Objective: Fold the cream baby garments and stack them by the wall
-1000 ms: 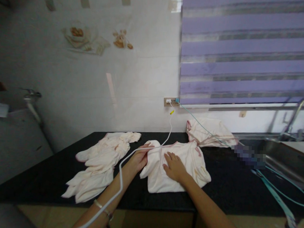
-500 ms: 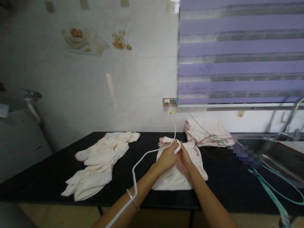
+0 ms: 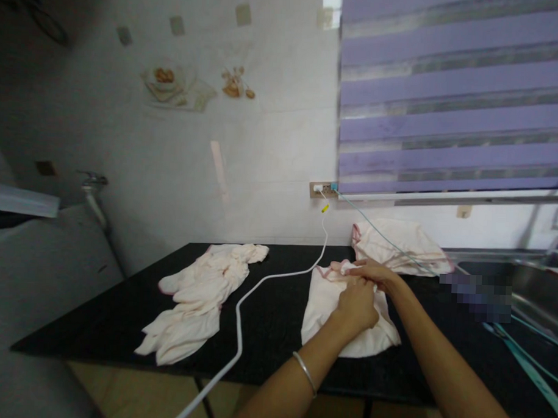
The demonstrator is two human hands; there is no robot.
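A cream cloth garment with pink trim (image 3: 324,302) lies on the black counter in front of me, gathered into a rough rectangle. My left hand (image 3: 358,306), with a silver bangle on its wrist, rests on the garment's middle. Its fingers are curled into the fabric. My right hand (image 3: 372,273) reaches across from the right, and its fingers pinch the pink-edged fabric at the far end. The fingertips of both hands are close together and partly hidden by the cloth and by each other.
A crumpled cream garment (image 3: 202,298) lies to the left, a folded one (image 3: 403,244) against the wall. A white cable (image 3: 241,323) crosses the counter (image 3: 275,331) from the wall socket (image 3: 323,189). A teal strap (image 3: 529,370) and a steel sink (image 3: 539,291) are at right.
My hands have shifted from the raised, bunched far edge. The left now lies lower on the garment, the right reaches across the far end. The cloth is flatter; the view has turned left.
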